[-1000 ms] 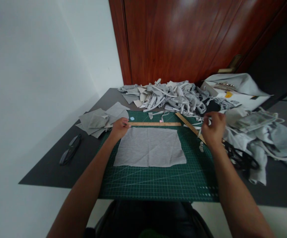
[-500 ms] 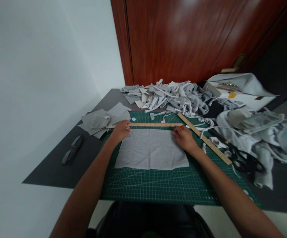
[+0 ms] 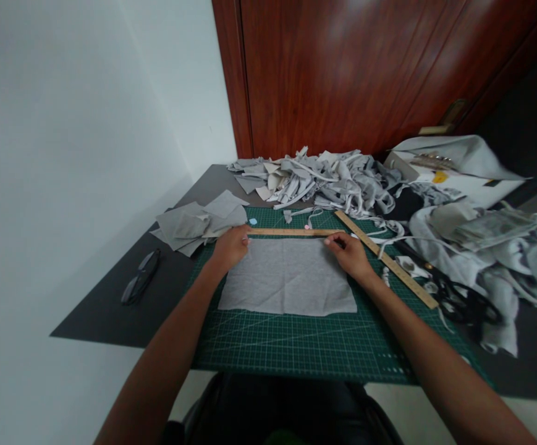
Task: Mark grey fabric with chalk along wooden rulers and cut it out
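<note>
A rectangle of light grey cloth [image 3: 287, 278] with a crease down its middle lies on the green cutting mat [image 3: 291, 346]. Just beyond its far edge, a wooden ruler [image 3: 291, 232] runs from side to side. My left hand [image 3: 232, 247] is closed at the cloth's far left corner, close against the ruler's left end. At the far right corner, my right hand [image 3: 349, 252] has thumb and forefinger pinched on the cloth edge, near the other end of the ruler. Both fingertip contacts are small and partly hidden.
A second wooden ruler [image 3: 386, 259] slants at right, beside black-handled scissors [image 3: 463, 303]. Grey fabric pieces [image 3: 198, 222] lie at left, near dark glasses [image 3: 141, 278]. A scrap heap [image 3: 324, 179] spans the back; a white box [image 3: 458, 185] and more cloth [image 3: 490, 235] stand right.
The whole view has shifted slightly. My right hand's fingers have rounded into a clearer pinch at the cloth's corner. Cloth and rulers otherwise keep their places.
</note>
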The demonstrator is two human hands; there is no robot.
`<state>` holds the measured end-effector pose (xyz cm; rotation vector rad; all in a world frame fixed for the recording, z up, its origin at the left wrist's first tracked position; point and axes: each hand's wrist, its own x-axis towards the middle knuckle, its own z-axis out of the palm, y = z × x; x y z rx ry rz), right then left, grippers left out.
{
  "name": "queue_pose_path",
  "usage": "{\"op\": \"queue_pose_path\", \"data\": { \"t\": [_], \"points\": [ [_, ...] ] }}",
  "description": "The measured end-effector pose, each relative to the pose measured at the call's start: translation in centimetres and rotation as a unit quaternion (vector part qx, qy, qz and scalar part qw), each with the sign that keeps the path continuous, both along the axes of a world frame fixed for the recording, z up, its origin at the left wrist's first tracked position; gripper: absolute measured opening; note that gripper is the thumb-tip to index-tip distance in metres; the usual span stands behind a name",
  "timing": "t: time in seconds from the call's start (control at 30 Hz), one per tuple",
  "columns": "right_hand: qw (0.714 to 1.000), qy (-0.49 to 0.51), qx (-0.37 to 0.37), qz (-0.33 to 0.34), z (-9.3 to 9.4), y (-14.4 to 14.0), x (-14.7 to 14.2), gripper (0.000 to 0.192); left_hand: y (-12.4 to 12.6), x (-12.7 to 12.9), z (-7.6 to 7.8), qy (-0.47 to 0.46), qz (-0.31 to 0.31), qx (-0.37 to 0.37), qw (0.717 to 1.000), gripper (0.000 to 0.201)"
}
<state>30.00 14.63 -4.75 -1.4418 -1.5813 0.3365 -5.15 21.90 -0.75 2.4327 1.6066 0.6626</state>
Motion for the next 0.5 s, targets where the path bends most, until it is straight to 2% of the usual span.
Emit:
{"op": "queue_pose_path", "data": {
  "t": [0.3, 0.43, 0.5],
  "points": [
    [0.996, -0.057, 0.002, -0.065, -0.6, 0.0, 0.3, 0.017, -1.0, 0.6, 0.8, 0.052, 0.018, 0.009, 0.998, 0.039],
    [0.989, -0.106, 0.008, -0.106, 0.4, -1.2, 0.2, 0.03, -1.8, 1.3, 1.8, 0.065, 0.021, 0.05, 0.996, 0.038],
    [0.98, -0.175, 0.027, -0.085, 1.4, -2.1, -0.4, 0.038, -2.3, 2.0, 2.1, 0.053, -0.023, 0.083, 0.995, 0.038]
  ]
}}
